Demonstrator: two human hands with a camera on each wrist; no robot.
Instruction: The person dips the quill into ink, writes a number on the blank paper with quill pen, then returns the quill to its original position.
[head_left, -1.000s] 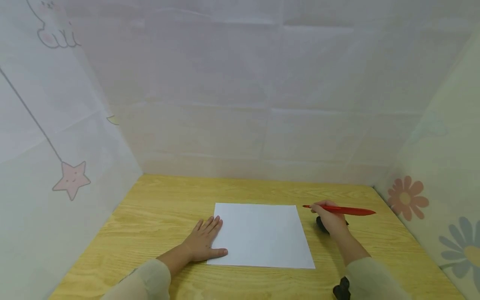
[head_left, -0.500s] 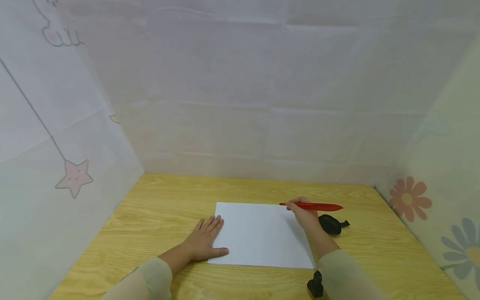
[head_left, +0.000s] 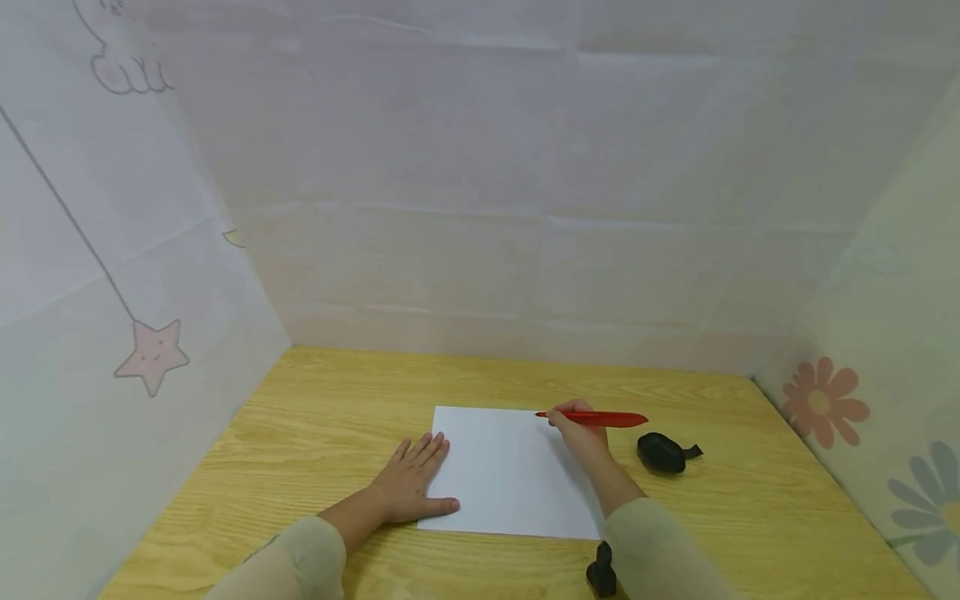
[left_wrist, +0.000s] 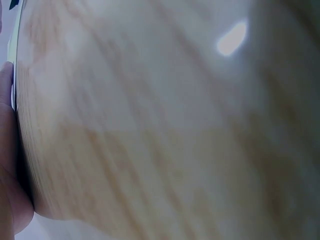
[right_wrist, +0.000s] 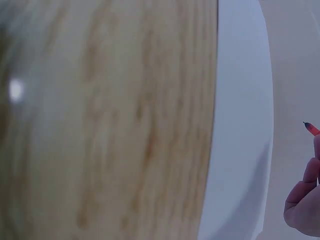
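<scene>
A white sheet of paper [head_left: 510, 475] lies flat on the wooden table [head_left: 330, 417]. My left hand [head_left: 412, 483] rests flat with straight fingers at the sheet's left edge, thumb on its lower left corner. My right hand [head_left: 579, 433] grips a red pen [head_left: 596, 417] over the sheet's upper right part, the pen lying nearly level with its tip pointing left. In the right wrist view the paper [right_wrist: 242, 125] shows as a white strip, with the pen tip [right_wrist: 311, 128] above curled fingers [right_wrist: 305, 200]. The left wrist view is blurred wood with the hand's edge [left_wrist: 7, 165].
A small black object [head_left: 663, 452] lies on the table right of the paper. Another black item [head_left: 602, 571] sits by my right sleeve at the table's near edge. Pale printed curtains [head_left: 135, 275] wall in the table on the left, back and right.
My right hand has carried the red pen leftward, from beside the black object to over the paper's upper right part. The left hand has stayed where it was.
</scene>
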